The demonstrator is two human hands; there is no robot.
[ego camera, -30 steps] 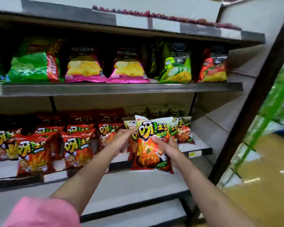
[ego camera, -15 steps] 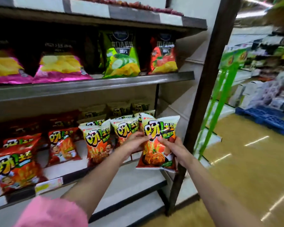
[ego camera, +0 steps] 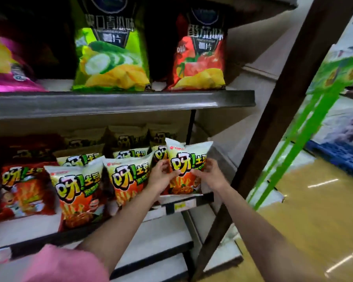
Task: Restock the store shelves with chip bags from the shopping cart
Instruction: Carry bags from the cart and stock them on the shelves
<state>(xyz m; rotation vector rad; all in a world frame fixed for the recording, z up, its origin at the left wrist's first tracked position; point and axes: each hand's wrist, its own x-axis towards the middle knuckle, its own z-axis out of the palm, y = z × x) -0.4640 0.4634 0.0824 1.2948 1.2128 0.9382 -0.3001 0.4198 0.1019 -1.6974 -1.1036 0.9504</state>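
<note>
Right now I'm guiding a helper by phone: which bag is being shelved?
Find the grey metal shelf edge; one tier below, go to the row's right end. There stands the pale-topped, orange potato-stick bag, the only one gripped by both the left hand and right hand.

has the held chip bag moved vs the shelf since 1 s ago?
Yes. The chip bag went from out in front of the shelf edge to sitting on it, at the row's right end.
</note>
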